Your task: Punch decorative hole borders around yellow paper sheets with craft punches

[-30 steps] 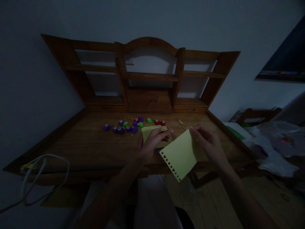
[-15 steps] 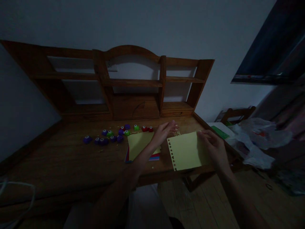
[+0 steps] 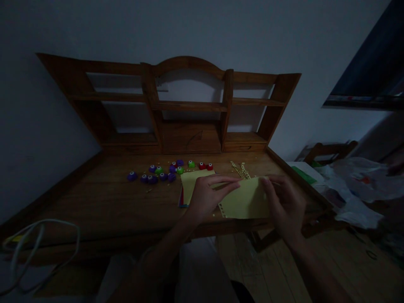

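A yellow paper sheet (image 3: 246,204) with small shapes punched along its left edge is held up over the desk's front edge. My right hand (image 3: 285,206) pinches its upper right part between thumb and fingers. At the sheet's upper left edge, my left hand (image 3: 205,197) closes thumb and fingers on the paper. Partly behind that hand lies a stack of coloured paper (image 3: 189,183), yellow on top. Thin punched paper strips (image 3: 241,170) rest on the desk beyond the sheet. Several purple, green and red craft punches (image 3: 152,179) stand to the left, among tiny paper bits.
A wooden hutch with shelves (image 3: 191,107) rises at the back of the desk (image 3: 104,198). A white cable (image 3: 41,235) loops at the lower left. To the right are plastic bags (image 3: 360,181), a green item (image 3: 303,174) and a wooden chair (image 3: 334,149).
My left hand was open over the desk near the paper scraps; it has come back and closed on the sheet's upper edge. The sheet, held by my right hand, has turned to lie more level.
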A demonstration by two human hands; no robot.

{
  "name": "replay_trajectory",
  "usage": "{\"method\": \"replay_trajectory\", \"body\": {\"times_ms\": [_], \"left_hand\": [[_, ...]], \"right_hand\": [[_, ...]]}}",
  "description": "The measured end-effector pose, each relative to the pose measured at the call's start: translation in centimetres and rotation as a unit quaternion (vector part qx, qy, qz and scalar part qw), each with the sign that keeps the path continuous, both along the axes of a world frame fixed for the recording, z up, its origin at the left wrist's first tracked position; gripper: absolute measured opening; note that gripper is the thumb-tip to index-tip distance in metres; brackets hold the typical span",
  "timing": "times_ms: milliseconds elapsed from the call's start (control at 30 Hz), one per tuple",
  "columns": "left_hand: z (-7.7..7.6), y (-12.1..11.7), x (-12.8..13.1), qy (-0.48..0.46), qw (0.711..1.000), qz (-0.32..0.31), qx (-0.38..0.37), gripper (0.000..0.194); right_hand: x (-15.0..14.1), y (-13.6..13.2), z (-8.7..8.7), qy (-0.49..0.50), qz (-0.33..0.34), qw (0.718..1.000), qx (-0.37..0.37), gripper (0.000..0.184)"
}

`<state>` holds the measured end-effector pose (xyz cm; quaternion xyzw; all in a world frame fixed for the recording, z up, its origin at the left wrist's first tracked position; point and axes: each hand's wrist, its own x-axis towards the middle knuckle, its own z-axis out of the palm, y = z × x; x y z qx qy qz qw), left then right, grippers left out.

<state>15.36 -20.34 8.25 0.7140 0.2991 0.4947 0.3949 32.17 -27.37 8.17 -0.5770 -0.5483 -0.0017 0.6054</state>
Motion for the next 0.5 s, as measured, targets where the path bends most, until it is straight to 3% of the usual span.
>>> {"method": "replay_trajectory", "body": {"times_ms": [167,333,433,500], "left_hand": [[0.2,-0.5,-1.5,0.013,1.000,0.005,0.011,0.017],[0.7,-0.5,-3.5,0.050,0.997,-0.056,0.016,0.017],[-0.1,0.1,-4.9,0.000,0.996,-0.058,-0.068,0.021],[-1.0,0.6,-5.8,-0.044,0.984,-0.069,-0.157,0.039]], "right_hand": [[-0.7,-0.2,0.2,0.002,0.049,0.998,-0.031,0.016],[-0.8,0.3,0.8,0.028,0.184,0.966,-0.181,0.021],[-0.8,0.9,0.5,0.097,0.187,0.958,-0.194,0.023],[-0.9,1.3,0.1,0.132,0.166,0.964,-0.162,0.023]]}}
